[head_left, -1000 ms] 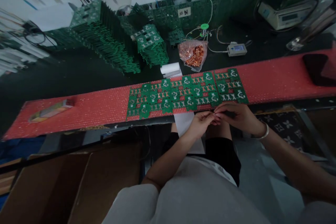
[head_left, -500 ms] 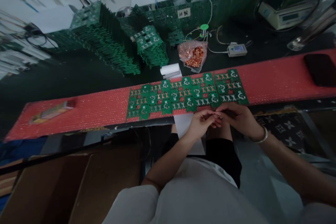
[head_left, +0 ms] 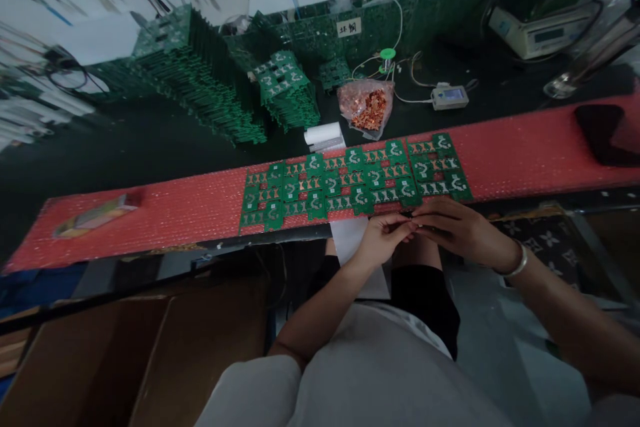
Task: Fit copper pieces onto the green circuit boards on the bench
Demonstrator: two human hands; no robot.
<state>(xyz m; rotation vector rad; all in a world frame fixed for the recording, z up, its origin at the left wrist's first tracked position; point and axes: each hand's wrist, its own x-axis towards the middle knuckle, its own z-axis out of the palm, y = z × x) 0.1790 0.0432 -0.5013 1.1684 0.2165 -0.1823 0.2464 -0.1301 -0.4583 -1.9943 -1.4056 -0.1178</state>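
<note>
Close together at the front edge of the bench, my left hand [head_left: 384,237] and my right hand [head_left: 457,230] meet at the fingertips. Both are pinched; whatever they hold is too small and hidden to name. Just beyond them lies a row of green circuit boards [head_left: 350,180] on red bubble wrap [head_left: 195,203]. Copper-coloured pieces sit on many of the boards, while the nearest strips show bare silvery pads. Behind the row, a clear plastic bag [head_left: 367,107] holds a heap of small copper pieces.
Tall stacks of green boards [head_left: 200,80] and a shorter stack [head_left: 287,90] stand behind at left. A white paper roll [head_left: 323,133], a solder spool [head_left: 387,59], a small meter [head_left: 449,97], a scale [head_left: 543,33] and a dark phone-like object [head_left: 603,133] lie around.
My right hand has shifted slightly right, its fingers now straighter and covering the pinch. My left hand stays nearly in place. The boards have not moved.
</note>
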